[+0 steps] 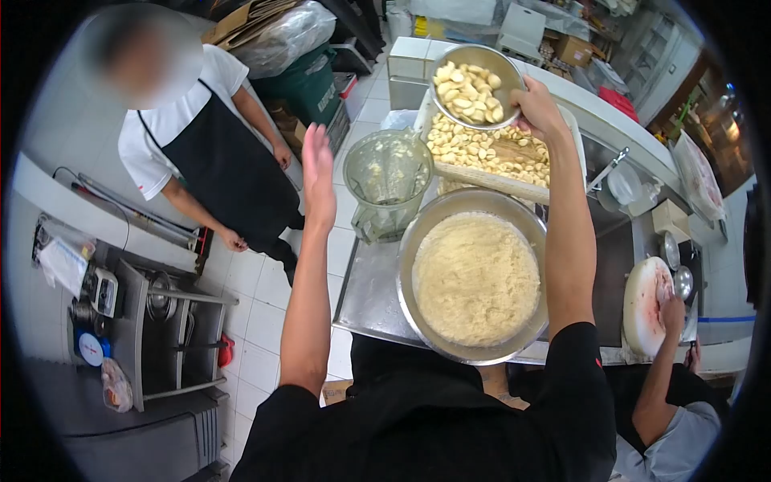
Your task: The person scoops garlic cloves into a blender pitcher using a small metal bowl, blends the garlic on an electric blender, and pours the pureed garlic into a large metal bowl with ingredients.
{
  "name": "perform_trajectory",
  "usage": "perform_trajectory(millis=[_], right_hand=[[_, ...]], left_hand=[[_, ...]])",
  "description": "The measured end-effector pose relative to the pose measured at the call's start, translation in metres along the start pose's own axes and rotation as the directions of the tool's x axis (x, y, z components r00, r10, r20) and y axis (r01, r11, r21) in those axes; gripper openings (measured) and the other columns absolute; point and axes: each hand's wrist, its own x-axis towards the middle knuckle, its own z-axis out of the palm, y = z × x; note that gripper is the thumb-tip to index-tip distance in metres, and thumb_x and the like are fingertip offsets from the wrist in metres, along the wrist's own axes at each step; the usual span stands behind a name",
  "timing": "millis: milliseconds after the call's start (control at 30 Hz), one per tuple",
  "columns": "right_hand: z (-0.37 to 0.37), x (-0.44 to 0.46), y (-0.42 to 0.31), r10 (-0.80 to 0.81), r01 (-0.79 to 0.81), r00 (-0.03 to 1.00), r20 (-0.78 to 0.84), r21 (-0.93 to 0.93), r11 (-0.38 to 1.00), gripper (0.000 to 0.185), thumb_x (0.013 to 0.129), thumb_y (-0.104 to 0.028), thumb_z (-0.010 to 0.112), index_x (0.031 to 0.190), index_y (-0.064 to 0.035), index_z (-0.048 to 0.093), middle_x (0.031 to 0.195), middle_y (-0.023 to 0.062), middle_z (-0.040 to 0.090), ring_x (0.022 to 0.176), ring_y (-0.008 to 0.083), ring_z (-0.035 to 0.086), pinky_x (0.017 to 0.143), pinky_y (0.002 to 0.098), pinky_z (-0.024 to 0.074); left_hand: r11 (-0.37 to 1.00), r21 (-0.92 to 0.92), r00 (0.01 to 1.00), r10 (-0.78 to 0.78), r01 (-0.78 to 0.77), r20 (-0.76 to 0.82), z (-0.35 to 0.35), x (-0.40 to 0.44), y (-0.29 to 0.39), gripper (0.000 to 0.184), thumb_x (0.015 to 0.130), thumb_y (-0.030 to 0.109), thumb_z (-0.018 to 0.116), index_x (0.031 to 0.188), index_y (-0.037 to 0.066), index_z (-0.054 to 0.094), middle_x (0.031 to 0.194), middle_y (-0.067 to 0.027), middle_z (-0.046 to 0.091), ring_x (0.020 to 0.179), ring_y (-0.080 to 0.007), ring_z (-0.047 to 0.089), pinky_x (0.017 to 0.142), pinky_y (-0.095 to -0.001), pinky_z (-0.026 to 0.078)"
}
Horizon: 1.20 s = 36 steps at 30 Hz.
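Note:
My right hand (536,106) grips the rim of a metal bowl (487,56) full of peeled garlic cloves (464,88). The bowl is tilted above a pale tray (491,183) that holds many more cloves (458,143). My left hand (319,173) is raised left of the blender jar, fingers stretched out, holding nothing. The clear blender jar (387,173) has pale bits stuck to its inside. Closest to my body stands a large steel basin (474,201), filled with what looks like minced garlic (475,277).
A co-worker in a black apron (229,161) stands at the left. At the right, another person's hand (673,317) works at a round white cutting board (645,305). Behind the tray are a tap (614,167) and a tiled ledge (409,64). A metal shelf (181,337) is at lower left.

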Motion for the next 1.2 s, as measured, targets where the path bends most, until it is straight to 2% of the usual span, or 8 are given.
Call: perform_trajectory(millis=[100,167,367,567,767,833,933,1200], right_hand=[[0.053,-0.016,-0.036,-0.170,0.172,0.985,0.030,-0.242,0.955,0.040,0.075,-0.004,0.049,0.115,-0.0006,0.055,0.075,0.0144,0.063,0.049,0.0158,0.058,0.040,0.0265,0.0453],[0.082,0.014,0.008,-0.810,0.634,0.585,0.036,-0.644,0.429,0.043,0.078,-0.005,0.048,0.121,-0.0035,0.052,0.083,0.0181,0.064,0.061,0.0251,0.063,0.051,0.0357,0.0519],[0.132,-0.047,-0.001,-0.689,0.583,0.697,0.197,-0.716,0.384,0.061,0.075,0.003,0.054,0.132,-0.0177,0.049,0.110,0.0175,0.059,0.081,0.0320,0.064,0.064,0.0362,0.0547],[0.098,-0.038,-0.011,-0.935,0.777,0.351,0.051,-0.573,0.260,0.062,0.079,0.002,0.049,0.133,-0.0254,0.044,0.116,0.0129,0.054,0.085,0.0362,0.062,0.068,0.0440,0.0529],[-0.017,-0.042,0.003,-0.553,0.318,0.807,-0.206,-0.638,0.702,0.050,0.074,-0.006,0.051,0.124,-0.0036,0.050,0.109,0.0227,0.060,0.098,0.0388,0.057,0.083,0.0431,0.0459],[-0.068,-0.034,0.022,-0.751,0.474,0.648,0.128,-0.840,0.265,0.055,0.075,-0.006,0.052,0.129,-0.0080,0.047,0.114,0.0228,0.058,0.103,0.0383,0.055,0.087,0.0427,0.0445],[-0.096,-0.053,0.024,-0.322,0.112,0.946,0.021,-0.958,0.265,0.061,0.074,-0.007,0.057,0.133,-0.0104,0.044,0.127,0.0227,0.050,0.111,0.0358,0.054,0.098,0.0366,0.0409],[-0.077,-0.064,0.082,-0.344,0.036,0.938,0.049,-0.998,-0.043,0.055,0.083,-0.006,0.045,0.135,-0.0229,0.038,0.118,0.0235,0.050,0.071,0.0386,0.065,0.061,0.0451,0.0551]], left_hand=[[0.993,0.121,0.998,-0.011,0.004,0.059,0.008,0.044,-0.008,0.066,0.098,0.050,0.032,0.139,-0.001,0.032,0.141,-0.0175,0.038,0.133,-0.0244,0.034,0.109,-0.0317,0.023],[0.991,0.120,0.993,-0.077,0.066,0.086,0.014,0.062,-0.030,0.067,0.098,0.051,0.029,0.136,-0.004,0.037,0.138,-0.0187,0.042,0.131,-0.0248,0.036,0.108,-0.0310,0.025],[0.967,0.138,0.956,-0.237,0.214,0.175,0.011,0.061,-0.044,0.070,0.098,0.053,0.027,0.128,-0.007,0.046,0.129,-0.0205,0.051,0.124,-0.0265,0.045,0.104,-0.0321,0.030],[0.984,0.170,0.955,-0.100,0.053,0.278,0.015,0.052,-0.028,0.066,0.099,0.050,0.028,0.130,-0.006,0.045,0.123,-0.0183,0.057,0.117,-0.0231,0.051,0.102,-0.0296,0.031],[0.929,0.365,0.911,-0.100,-0.058,0.400,0.006,0.053,-0.028,0.062,0.096,0.049,0.038,0.131,-0.001,0.046,0.127,-0.0184,0.054,0.122,-0.0255,0.048,0.103,-0.0307,0.033],[0.896,0.434,0.902,-0.106,-0.096,0.418,0.010,0.048,-0.030,0.062,0.094,0.050,0.040,0.132,0.000,0.045,0.129,-0.0185,0.053,0.124,-0.0276,0.046,0.103,-0.0316,0.033],[0.657,0.676,0.916,0.055,-0.333,0.398,0.021,0.040,-0.035,0.066,0.091,0.051,0.045,0.135,0.002,0.042,0.134,-0.0186,0.047,0.125,-0.0325,0.043,0.105,-0.0382,0.031],[0.528,0.768,0.925,0.102,-0.362,0.366,0.026,0.031,-0.030,0.064,0.089,0.050,0.049,0.132,0.003,0.046,0.130,-0.0157,0.051,0.122,-0.0319,0.044,0.100,-0.0402,0.036]])
